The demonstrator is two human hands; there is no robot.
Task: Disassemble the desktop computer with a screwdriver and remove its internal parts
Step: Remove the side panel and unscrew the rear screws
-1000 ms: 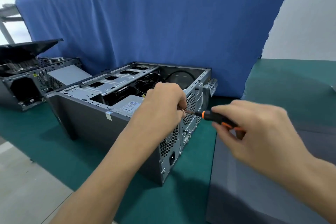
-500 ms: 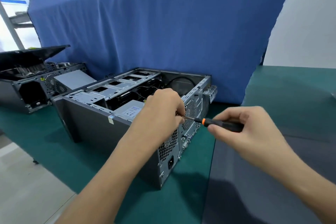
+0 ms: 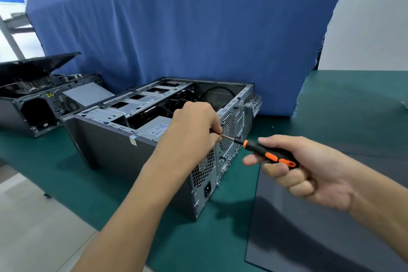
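Observation:
A grey desktop computer case (image 3: 114, 152) lies on its side on the green table, top open, showing drive bays, cables and a silver power supply (image 3: 154, 127). Its perforated rear panel (image 3: 204, 172) faces me. My right hand (image 3: 309, 172) grips the black and orange handle of a screwdriver (image 3: 268, 154), whose shaft points left at the upper rear panel. My left hand (image 3: 194, 132) rests on the case's top rear edge, fingers pinched around the screwdriver's tip; the screw itself is hidden.
A dark grey side panel (image 3: 309, 238) lies flat on the green table (image 3: 88, 183) under my right hand. A second opened computer (image 3: 37, 104) stands at far left. A blue cloth (image 3: 176, 28) hangs behind. The table's front edge runs diagonally at lower left.
My right hand has turned on the screwdriver handle, its orange grips now showing on top. The left hand stays at the tip. The camera view has shifted slightly.

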